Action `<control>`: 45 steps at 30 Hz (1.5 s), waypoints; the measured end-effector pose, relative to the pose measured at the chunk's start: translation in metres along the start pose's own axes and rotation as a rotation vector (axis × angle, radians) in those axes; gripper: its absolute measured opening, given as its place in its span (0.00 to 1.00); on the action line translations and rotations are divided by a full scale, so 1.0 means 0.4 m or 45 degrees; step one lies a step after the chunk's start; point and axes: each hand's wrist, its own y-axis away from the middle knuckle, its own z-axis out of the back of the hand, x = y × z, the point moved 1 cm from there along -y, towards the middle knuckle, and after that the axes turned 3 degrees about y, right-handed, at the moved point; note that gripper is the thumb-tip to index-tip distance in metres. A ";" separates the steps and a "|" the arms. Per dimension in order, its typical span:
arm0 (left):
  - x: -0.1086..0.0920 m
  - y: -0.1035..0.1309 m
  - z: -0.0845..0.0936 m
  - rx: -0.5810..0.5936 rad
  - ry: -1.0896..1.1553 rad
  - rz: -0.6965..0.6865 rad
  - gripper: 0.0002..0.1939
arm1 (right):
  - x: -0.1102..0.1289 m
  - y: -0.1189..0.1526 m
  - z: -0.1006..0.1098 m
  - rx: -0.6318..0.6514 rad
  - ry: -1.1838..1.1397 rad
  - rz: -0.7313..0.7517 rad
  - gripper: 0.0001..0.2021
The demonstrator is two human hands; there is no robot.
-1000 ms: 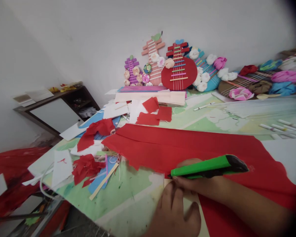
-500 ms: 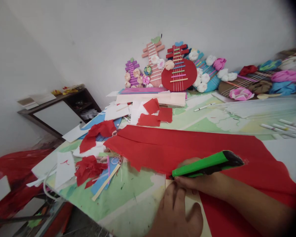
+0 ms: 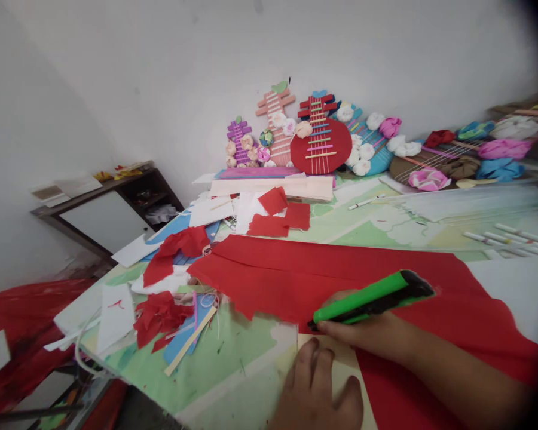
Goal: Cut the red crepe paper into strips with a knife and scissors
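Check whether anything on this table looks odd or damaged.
The large red sheet has a ragged near-left edge, as if torn, and crumpled red scraps lie near the left side of the table. I see no spill.

Just one head-worn view here, aimed forward and down across the counter. Both hands are caught close up.

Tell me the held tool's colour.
The tool in the right hand is bright green with black parts; best seen in the head view.
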 end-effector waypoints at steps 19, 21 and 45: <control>0.003 -0.022 0.044 0.167 0.029 -0.196 0.06 | -0.012 -0.012 0.011 0.148 -0.062 0.234 0.04; 0.003 -0.020 0.047 0.180 0.042 -0.173 0.06 | -0.009 -0.013 0.010 0.156 -0.042 0.235 0.03; -0.007 -0.026 0.030 0.039 0.029 -0.097 0.07 | -0.027 -0.018 0.006 0.215 -0.050 0.278 0.04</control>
